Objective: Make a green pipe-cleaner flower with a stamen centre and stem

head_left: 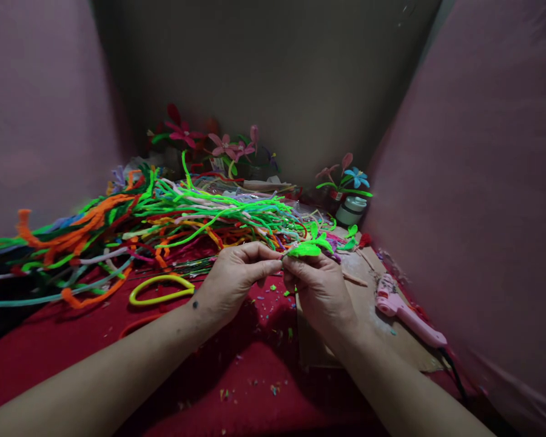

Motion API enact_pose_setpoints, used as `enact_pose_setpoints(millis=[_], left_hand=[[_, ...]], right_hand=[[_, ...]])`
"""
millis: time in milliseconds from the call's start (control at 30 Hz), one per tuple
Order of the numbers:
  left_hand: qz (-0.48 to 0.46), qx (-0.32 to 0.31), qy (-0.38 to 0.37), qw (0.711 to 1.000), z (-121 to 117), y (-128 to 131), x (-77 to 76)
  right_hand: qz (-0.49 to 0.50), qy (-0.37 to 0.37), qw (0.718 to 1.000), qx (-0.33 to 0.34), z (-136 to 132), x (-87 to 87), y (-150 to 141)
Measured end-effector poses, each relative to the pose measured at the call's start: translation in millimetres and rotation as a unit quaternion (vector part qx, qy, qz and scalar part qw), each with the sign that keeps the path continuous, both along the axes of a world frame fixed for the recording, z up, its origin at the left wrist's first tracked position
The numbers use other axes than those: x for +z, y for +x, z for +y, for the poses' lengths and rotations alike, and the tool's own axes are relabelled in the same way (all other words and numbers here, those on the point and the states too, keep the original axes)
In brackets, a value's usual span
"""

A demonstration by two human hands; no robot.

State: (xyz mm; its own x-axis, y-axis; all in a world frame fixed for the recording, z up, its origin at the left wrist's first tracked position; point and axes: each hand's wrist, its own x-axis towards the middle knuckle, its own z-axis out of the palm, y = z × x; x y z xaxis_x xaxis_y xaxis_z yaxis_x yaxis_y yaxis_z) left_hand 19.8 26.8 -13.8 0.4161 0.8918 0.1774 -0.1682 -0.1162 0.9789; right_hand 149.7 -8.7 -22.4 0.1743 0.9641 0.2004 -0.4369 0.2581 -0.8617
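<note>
Bright green pipe-cleaner leaves stand out above my right hand, whose thumb and fingers pinch their base. My left hand meets it from the left, thumb and forefinger pressed together around what looks like the thin stem end; the fingers hide most of it. Both hands are held above the red cloth, fingertips almost touching. Close behind them lies a large heap of pipe cleaners in green, orange, white and other colours.
A pink glue gun rests on a cardboard sheet at the right. Yellow-handled scissors lie left of my hands. Pipe-cleaner flowers stand at the back, with a pale jar farther right. Coloured scraps dot the red cloth.
</note>
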Motion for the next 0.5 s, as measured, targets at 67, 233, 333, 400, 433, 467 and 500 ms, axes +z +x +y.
enact_pose_setpoints(millis=[67,233,333,400,433,467,500], left_hand=[[0.009,-0.001,0.009,1.000,0.7,0.0,-0.4],[0.028,-0.001,0.014,1.000,-0.1,-1.2,0.0],[0.037,0.001,0.024,0.999,-0.9,-1.1,1.5],[0.051,0.000,0.035,0.998,-1.6,-0.8,3.2],[0.058,-0.002,0.041,0.997,-2.2,-0.7,4.2],[0.066,-0.001,0.046,0.997,-2.9,-0.7,5.3],[0.072,0.001,0.052,0.996,-3.7,-0.6,6.5]], right_hand=[[0.002,-0.004,1.000,0.003,-0.4,-0.1,-0.2],[0.029,-0.014,0.999,0.005,-1.0,0.6,-2.0],[0.051,-0.028,0.998,0.009,-0.6,1.1,-3.1],[0.067,-0.039,0.997,0.018,-0.4,0.7,-3.7],[0.075,-0.045,0.996,0.022,-0.3,0.3,-3.9],[0.081,-0.051,0.995,0.024,-0.3,-0.2,-4.1],[0.085,-0.055,0.994,0.025,-0.3,-0.8,-4.2]])
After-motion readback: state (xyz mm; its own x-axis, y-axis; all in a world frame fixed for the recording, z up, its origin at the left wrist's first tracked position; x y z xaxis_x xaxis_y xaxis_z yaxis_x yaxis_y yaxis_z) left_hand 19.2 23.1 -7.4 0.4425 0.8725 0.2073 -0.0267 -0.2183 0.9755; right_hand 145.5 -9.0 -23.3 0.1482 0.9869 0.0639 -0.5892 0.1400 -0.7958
